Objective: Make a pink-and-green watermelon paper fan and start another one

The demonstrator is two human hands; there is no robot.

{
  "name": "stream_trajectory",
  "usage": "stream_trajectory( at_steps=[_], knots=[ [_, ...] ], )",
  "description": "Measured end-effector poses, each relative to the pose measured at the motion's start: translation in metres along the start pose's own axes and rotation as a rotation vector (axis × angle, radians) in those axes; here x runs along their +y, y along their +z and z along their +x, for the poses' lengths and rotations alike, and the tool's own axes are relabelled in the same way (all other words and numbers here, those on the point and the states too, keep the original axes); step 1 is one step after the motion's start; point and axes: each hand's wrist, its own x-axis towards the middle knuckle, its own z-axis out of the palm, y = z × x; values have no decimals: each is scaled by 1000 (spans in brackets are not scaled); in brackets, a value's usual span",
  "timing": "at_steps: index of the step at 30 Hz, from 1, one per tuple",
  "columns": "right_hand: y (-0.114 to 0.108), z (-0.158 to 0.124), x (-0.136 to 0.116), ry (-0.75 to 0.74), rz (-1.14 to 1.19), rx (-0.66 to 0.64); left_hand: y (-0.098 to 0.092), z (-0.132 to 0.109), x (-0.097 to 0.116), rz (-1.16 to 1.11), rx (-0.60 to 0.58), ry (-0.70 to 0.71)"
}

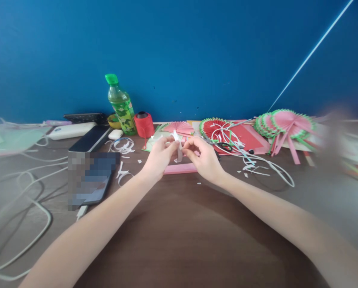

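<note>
Blue wall [179, 60], dark brown tabletop [181, 236], both hands [160, 158] [205, 160] pinching a white strip [179, 153]

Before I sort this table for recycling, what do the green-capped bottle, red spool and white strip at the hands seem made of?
Green-capped bottle: probably clear, glossy plastic; its see-through wall catches light.
Red spool: likely wound thread, fairly matte, as a loose red strand trails from it.
White strip: thin and bendy, perhaps paper or plastic tape; blur leaves material and finish open.

slender, bare forearms [107, 220] taper to narrow wrists [147, 174]; left hand [160, 157] and right hand [207, 161] are bare, with slim fingers [193, 141].
</note>
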Motion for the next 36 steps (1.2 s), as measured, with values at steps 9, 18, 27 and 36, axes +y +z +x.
stream_trajectory(
  at_steps=[9,18,27,36],
  knots=[
    [-1,3,3,105,135,8,-3,3,8,-10,-104,-85],
    [0,0,1,31,86,-13,-5,3,4,100,-107,29],
    [1,-2,-1,-103,-40,-4,-6,3,5,14,-87,56],
    [1,-3,2,-182,-36,-19,-6,4,6,-38,-35,19]
  ],
)
